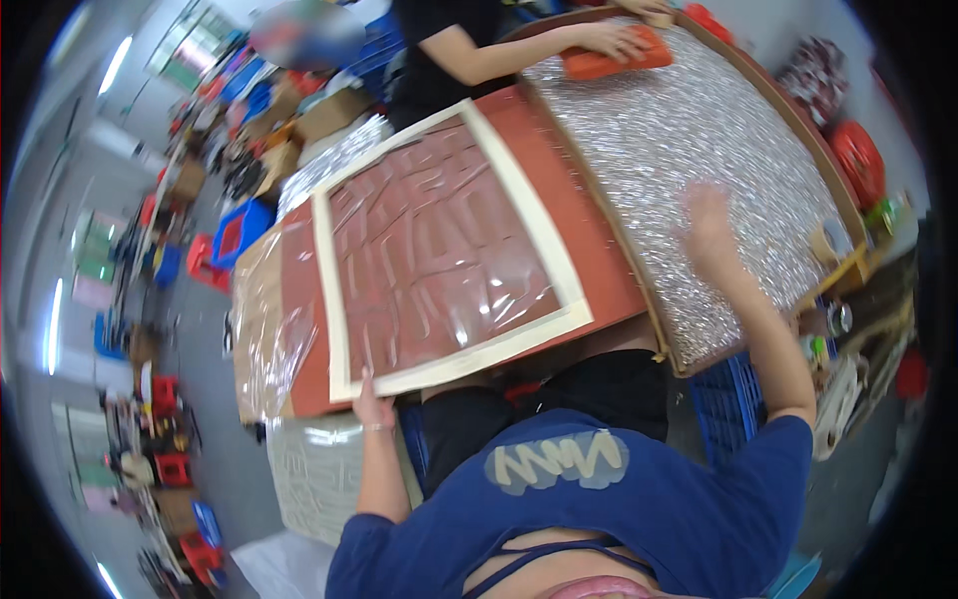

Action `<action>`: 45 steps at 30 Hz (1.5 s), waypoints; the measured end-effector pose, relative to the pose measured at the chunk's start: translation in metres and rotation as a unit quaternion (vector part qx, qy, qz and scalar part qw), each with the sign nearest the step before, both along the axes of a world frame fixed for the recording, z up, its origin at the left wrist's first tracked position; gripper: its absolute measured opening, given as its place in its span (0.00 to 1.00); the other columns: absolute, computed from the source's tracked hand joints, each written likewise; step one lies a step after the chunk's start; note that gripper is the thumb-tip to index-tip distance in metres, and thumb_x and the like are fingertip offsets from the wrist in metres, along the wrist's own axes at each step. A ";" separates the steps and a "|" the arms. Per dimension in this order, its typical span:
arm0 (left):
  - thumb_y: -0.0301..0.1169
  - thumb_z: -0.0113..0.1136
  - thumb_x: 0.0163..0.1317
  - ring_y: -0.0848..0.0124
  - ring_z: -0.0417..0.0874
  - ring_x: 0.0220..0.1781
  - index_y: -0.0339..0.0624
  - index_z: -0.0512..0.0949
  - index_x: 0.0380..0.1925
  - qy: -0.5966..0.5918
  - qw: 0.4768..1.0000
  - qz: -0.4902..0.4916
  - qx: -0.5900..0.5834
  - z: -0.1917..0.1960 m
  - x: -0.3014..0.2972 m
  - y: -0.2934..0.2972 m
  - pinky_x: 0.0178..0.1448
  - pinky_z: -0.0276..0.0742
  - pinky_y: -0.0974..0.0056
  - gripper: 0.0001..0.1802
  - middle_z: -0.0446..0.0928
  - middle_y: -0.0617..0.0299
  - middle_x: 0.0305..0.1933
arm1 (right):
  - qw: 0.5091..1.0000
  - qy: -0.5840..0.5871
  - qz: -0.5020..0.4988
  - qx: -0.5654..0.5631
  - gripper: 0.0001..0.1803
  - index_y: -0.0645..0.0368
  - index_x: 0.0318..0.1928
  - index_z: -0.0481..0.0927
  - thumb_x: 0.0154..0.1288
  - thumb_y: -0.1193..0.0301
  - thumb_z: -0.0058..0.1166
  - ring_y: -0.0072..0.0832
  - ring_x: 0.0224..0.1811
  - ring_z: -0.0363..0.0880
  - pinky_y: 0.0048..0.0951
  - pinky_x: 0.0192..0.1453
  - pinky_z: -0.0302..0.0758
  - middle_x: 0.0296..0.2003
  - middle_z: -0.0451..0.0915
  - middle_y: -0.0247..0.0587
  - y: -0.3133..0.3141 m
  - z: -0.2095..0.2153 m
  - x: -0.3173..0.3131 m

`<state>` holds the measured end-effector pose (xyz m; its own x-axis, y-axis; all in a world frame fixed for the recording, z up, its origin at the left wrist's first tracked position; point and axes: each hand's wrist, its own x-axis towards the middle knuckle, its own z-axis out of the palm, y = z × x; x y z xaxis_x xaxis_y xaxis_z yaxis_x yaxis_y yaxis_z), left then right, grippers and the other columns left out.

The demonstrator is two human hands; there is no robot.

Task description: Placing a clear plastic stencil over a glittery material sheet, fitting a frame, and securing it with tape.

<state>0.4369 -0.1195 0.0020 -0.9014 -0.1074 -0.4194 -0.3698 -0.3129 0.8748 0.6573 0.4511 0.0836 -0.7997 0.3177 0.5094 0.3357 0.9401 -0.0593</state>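
The red-brown worktop [589,240] is showing to the left of the shallow tray [587,165], the reference point for this record. The tray is holding glittering silver filling [649,150]. The cream-bordered clear sheet [439,240], carrying raised elongated shapes, is lying on the worktop left of the tray, apart from its wall. Wrinkled clear film [264,319] is covering the worktop farther left of the tray, past the sheet.

In assessment, the sheet is likely being light, flexible and slippery over its glossy middle, with creasing a risk; its flat cream border [469,361] is offering the better hold, ideally at two opposite edges.

The right hand [709,235] is blurring above or on the tray's filling; contact and finger spread cannot be told. The sheet is lying to its left. The left hand [371,404], well left of the tray, is pinching the border near the sheet's near-left corner; the sheet is extending forward and rightward from it.

Inside the tray, a co-worker's hand is resting on an orange block [644,60].
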 end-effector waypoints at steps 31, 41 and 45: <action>0.36 0.47 0.69 0.74 0.74 0.40 0.35 0.76 0.40 0.111 0.994 0.014 0.013 -0.010 0.078 0.012 0.47 0.70 0.68 0.14 0.76 0.61 0.39 | 0.871 -0.085 0.478 0.074 0.06 0.58 0.28 0.73 0.55 0.69 0.47 0.32 0.25 0.73 0.32 0.28 0.64 0.22 0.72 0.37 -0.442 -0.038 -0.148; 0.51 0.33 0.72 0.73 0.76 0.42 0.33 0.75 0.44 0.183 0.969 -0.111 -0.123 0.002 0.076 0.017 0.44 0.70 0.66 0.31 0.78 0.59 0.43 | 0.880 -0.085 0.466 -0.042 0.06 0.58 0.27 0.72 0.55 0.69 0.48 0.32 0.23 0.77 0.31 0.25 0.71 0.21 0.73 0.38 -0.421 -0.009 -0.163; 0.56 0.30 0.70 0.69 0.72 0.59 0.34 0.66 0.57 0.225 0.959 -0.109 0.133 0.014 0.078 0.036 0.61 0.65 0.64 0.36 0.72 0.58 0.57 | 0.868 -0.058 0.482 -0.106 0.07 0.60 0.27 0.71 0.53 0.69 0.50 0.36 0.22 0.79 0.35 0.23 0.74 0.21 0.73 0.41 -0.394 0.041 -0.172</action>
